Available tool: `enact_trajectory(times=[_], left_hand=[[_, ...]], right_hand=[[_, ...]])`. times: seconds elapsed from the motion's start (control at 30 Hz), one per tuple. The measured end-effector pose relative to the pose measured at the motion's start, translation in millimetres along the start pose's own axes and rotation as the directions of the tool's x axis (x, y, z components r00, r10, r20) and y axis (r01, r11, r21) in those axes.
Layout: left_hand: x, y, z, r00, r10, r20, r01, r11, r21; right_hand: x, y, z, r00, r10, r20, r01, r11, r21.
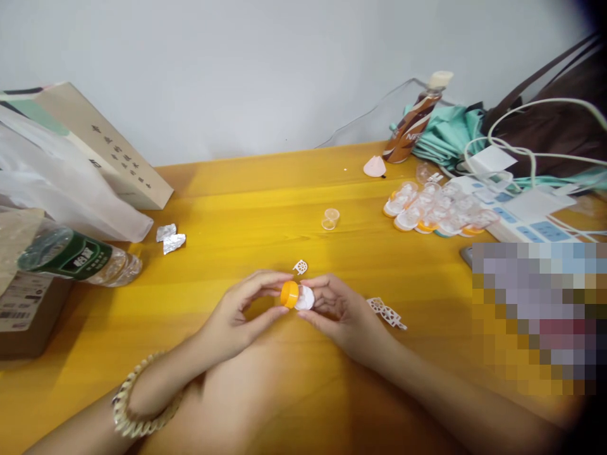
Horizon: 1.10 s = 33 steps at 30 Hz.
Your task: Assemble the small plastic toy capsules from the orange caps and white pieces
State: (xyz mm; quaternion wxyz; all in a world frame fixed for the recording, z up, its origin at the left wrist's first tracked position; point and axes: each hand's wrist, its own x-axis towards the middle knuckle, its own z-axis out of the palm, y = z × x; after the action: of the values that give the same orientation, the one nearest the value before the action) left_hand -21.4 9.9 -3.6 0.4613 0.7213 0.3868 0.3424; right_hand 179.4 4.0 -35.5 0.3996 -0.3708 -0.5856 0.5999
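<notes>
Over the middle of the wooden table (227,208), my left hand (241,306) pinches a small orange round cap-like piece (289,294) between thumb and fingers. My right hand (344,313) grips a small white round piece (305,298) right beside it. The two pieces face each other at their edges; whether they are joined I cannot tell. Just beyond the fingertips lies a small white plastic wheel-like part (300,267). To the right of my right hand is a strip of white openwork plastic parts (386,313). Farther back sits a small clear plastic cup (331,218).
Several small clear capsules with coloured bases (439,212) cluster at right, by a power strip (540,221) and cables. Behind them stand a brown drink bottle (413,126) and a teal folded umbrella (448,136). At left are a water bottle (85,258), a cardboard box (33,316) and foil scraps (173,242).
</notes>
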Motion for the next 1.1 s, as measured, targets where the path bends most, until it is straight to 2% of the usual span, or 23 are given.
enact_trajectory(times=[0.13, 0.33, 0.83, 1.1], left_hand=[[-2.1, 1.4, 1.3, 0.995, 0.100, 0.028, -0.104, 0.972, 0.212], [-3.3, 5.2, 3.9, 0.979, 0.179, 0.093, -0.200, 0.920, 0.336], [-3.9, 8.5, 1.9, 0.969, 0.197, 0.151, -0.241, 0.892, 0.382], [-0.9, 3.9, -2.7, 0.957, 0.170, 0.235, -0.246, 0.904, 0.349]], right_hand=[[-1.2, 0.7, 0.8, 1.000, 0.007, 0.014, -0.007, 0.999, 0.032], [-2.3, 1.5, 0.7, 0.998, 0.020, 0.051, -0.024, 0.996, 0.085], [-2.3, -1.5, 3.0, 0.994, 0.068, 0.082, -0.084, 0.974, 0.210], [-1.2, -0.6, 4.2, 0.988, 0.090, 0.128, -0.117, 0.968, 0.220]])
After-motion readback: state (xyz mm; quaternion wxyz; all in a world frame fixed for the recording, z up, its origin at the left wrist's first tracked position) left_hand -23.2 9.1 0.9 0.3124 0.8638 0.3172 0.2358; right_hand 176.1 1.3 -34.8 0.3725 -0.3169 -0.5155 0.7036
